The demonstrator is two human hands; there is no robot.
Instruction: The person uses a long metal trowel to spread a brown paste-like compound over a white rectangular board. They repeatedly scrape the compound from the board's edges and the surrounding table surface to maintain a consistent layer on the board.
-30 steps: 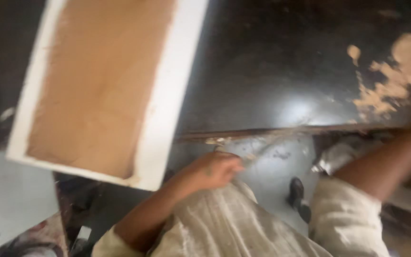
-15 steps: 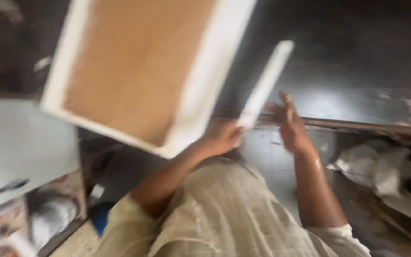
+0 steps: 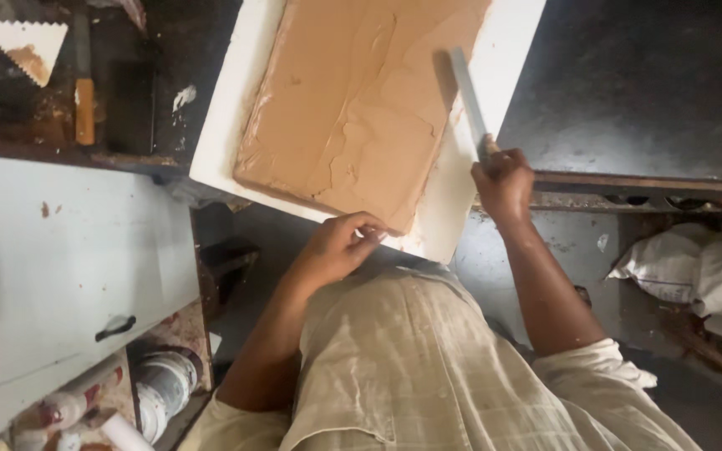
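From my remote station I note the following. The white board lies tilted across the near edge of the dark worktop, its lower corner overhanging toward the person's body. A brown paste layer covers most of its upper face, leaving a bare white margin on the left, right and near sides; the surface shows ridges and smear marks.

The right hand is closed in a fist around the handle end of a long flat blade. The blade runs up and away from the hand, lying along the right border of the paste where it meets the white margin.

The left hand sits at the near edge of the board, fingers curled with the tips touching the board's rim just under the paste's lower corner. I cannot tell whether it pinches the edge or merely rests against it.

To the left, a white cabinet with a dark handle stands beside the worktop. A white notched scraper lies at the top left. Crumpled white bags lie on the floor to the right.
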